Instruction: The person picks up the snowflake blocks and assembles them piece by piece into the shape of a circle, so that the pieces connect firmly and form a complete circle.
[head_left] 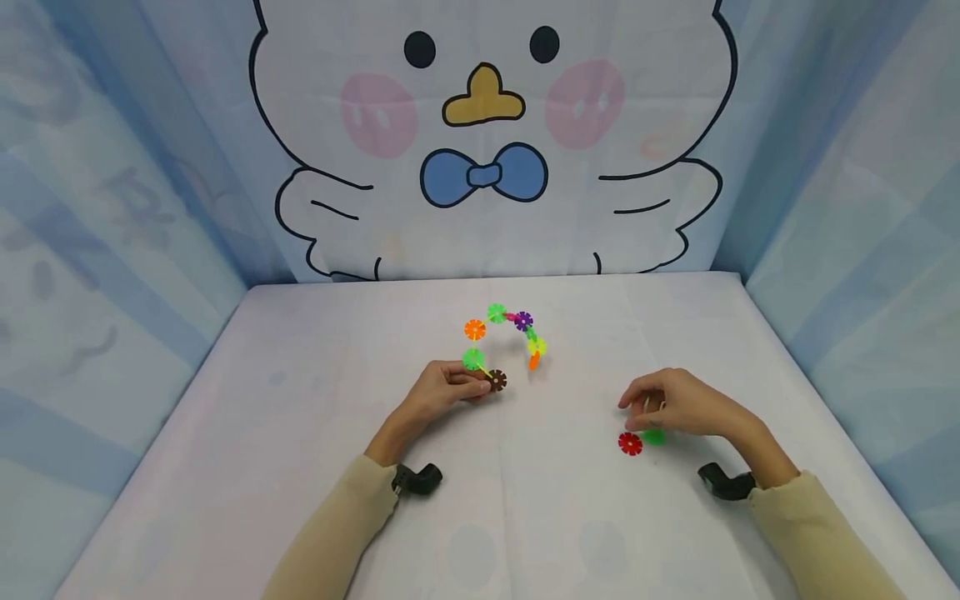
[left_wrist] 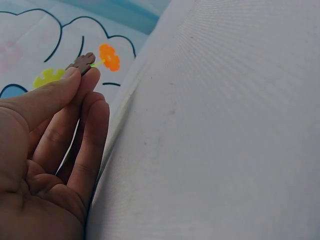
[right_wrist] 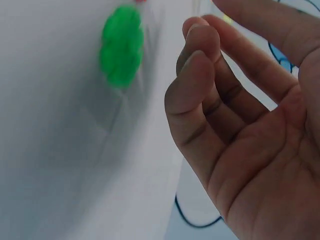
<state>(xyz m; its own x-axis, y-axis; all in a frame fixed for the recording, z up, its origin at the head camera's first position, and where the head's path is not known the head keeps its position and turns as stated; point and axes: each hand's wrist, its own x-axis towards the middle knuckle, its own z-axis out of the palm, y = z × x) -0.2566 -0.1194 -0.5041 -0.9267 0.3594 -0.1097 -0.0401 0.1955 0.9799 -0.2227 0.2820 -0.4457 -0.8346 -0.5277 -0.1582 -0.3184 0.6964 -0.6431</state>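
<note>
My left hand [head_left: 444, 388] pinches a brown notched disc [left_wrist: 84, 62] between thumb and index finger, at the near end of a curved chain of snowflake-shaped plastic discs. A green disc [head_left: 473, 358], an orange disc [head_left: 475, 330], a purple disc [head_left: 523, 321] and several others form the arc, which ends in an orange disc [head_left: 534, 362] seen edge-on. Over on the right, my right hand [head_left: 678, 403] hovers with loosely bent fingers and holds nothing. Just below it lie a red disc [head_left: 630, 443] and a green disc [right_wrist: 121, 46], the latter partly hidden by the hand in the head view.
A white cloth covers the table [head_left: 300, 467]. Behind it hangs a curtain [head_left: 480, 242] printed with a cartoon bird, and blue-and-white curtains [head_left: 97, 250] flank both sides. Black wrist cameras [head_left: 423, 479] sit at both cuffs.
</note>
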